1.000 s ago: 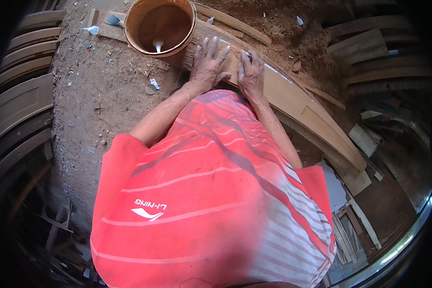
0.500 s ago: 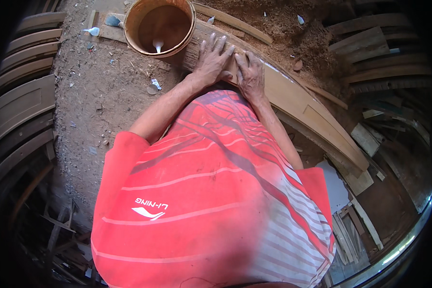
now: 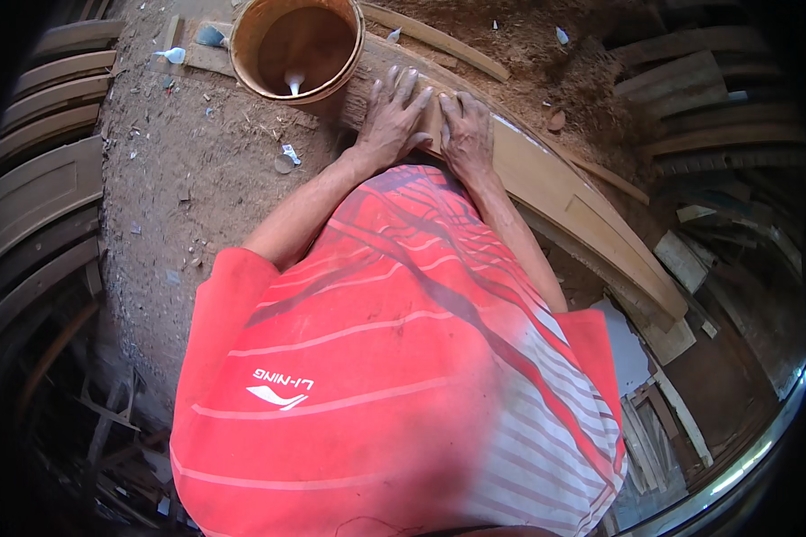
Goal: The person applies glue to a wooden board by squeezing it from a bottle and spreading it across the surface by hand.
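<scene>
A long tan wooden panel [image 3: 537, 174] with a recessed border runs from beneath my hands toward the lower right. Over its upper left end lies my left hand [image 3: 390, 121], fingers stretched forward and thumb out to the side. Close beside it my right hand [image 3: 467, 134] rests on the wood, its fingers extended and slightly bent. Between the two hands shows a small strip of light wood [image 3: 433, 121]; whether it is a separate piece is hard to tell. Parts of the wood under both palms are hidden.
A brown-stained bucket [image 3: 331, 94] holding a white nozzle-tipped bottle [image 3: 295, 81] stands left of my left hand. Beyond it are a brush [image 3: 210, 37] and a white bottle [image 3: 173, 55] on the dirt floor. Curved wooden pieces [image 3: 58, 67] line the left; boards [image 3: 672, 85] pile up at right.
My hands have shifted slightly apart, widening the strip of wood seen between them. The bucket and the panel look the same.
</scene>
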The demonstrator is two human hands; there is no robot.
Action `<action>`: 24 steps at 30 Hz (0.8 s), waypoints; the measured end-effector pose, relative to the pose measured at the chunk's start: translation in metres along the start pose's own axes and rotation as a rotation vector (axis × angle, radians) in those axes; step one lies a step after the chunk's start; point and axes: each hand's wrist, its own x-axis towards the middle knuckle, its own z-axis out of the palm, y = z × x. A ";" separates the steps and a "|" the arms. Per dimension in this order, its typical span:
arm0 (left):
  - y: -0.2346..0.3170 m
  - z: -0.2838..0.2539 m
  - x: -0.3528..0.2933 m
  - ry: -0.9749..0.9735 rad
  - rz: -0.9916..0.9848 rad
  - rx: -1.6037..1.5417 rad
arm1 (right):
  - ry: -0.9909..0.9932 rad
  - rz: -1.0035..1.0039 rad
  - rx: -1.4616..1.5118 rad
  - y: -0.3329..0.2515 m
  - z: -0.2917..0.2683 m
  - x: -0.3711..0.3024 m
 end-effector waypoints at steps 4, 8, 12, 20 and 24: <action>0.004 0.001 -0.002 0.026 -0.047 -0.005 | 0.033 0.005 0.062 0.004 -0.001 0.007; 0.005 -0.001 -0.004 0.035 -0.079 0.002 | 0.038 -0.012 0.039 0.005 -0.002 0.013; 0.004 -0.002 -0.002 0.002 -0.097 0.002 | 0.004 -0.053 -0.038 0.001 -0.007 0.009; 0.003 0.004 -0.007 0.039 -0.134 0.026 | -0.007 -0.053 -0.114 -0.007 0.003 0.006; 0.002 0.003 -0.008 0.057 -0.160 0.015 | 0.045 -0.034 -0.025 -0.005 0.006 0.011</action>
